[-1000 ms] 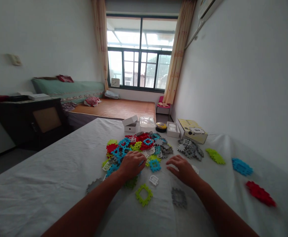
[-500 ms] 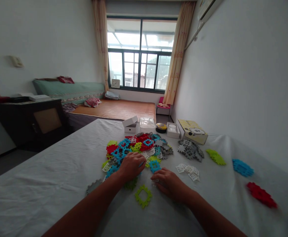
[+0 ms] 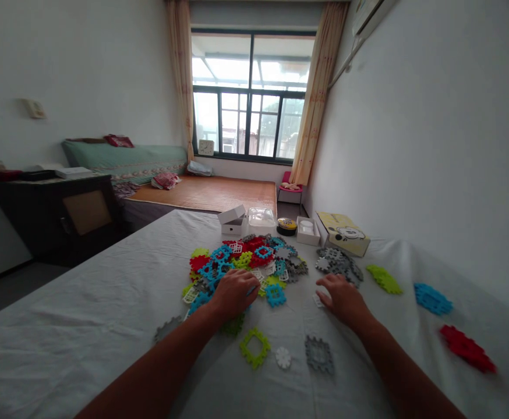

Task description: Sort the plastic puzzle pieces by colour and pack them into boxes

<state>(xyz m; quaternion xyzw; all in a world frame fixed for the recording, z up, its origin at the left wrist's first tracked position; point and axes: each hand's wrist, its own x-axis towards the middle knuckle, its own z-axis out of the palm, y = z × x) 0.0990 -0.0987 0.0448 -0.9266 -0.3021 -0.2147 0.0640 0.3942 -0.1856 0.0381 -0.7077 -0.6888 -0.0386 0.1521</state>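
Note:
My left hand (image 3: 236,293) rests at the near side of a heap of interlocking plastic building pieces in red, blue, green, grey and white. Its fingers curl downward, and what lies under them is hidden. Over the white lattice pieces (image 3: 318,299) is my right hand (image 3: 342,298), thumb and fingers bent but apart. Between the hands lies a blue square frame piece (image 3: 275,295). Closer to me are a green frame piece (image 3: 255,332), a white round toothed piece (image 3: 283,358) and a grey square piece (image 3: 319,354).
Sorted by colour on the right are grey pieces (image 3: 339,265), green pieces (image 3: 384,279), blue pieces (image 3: 433,298) and red pieces (image 3: 467,348). Behind the heap stand white boxes (image 3: 232,221), a clear container (image 3: 261,217), a round tin (image 3: 286,227) and a yellow box (image 3: 343,233).
My right hand has moved right, from beside the blue frame piece to the white lattice pieces. The white round piece and grey square piece now show plainly. My left hand has stayed nearly still.

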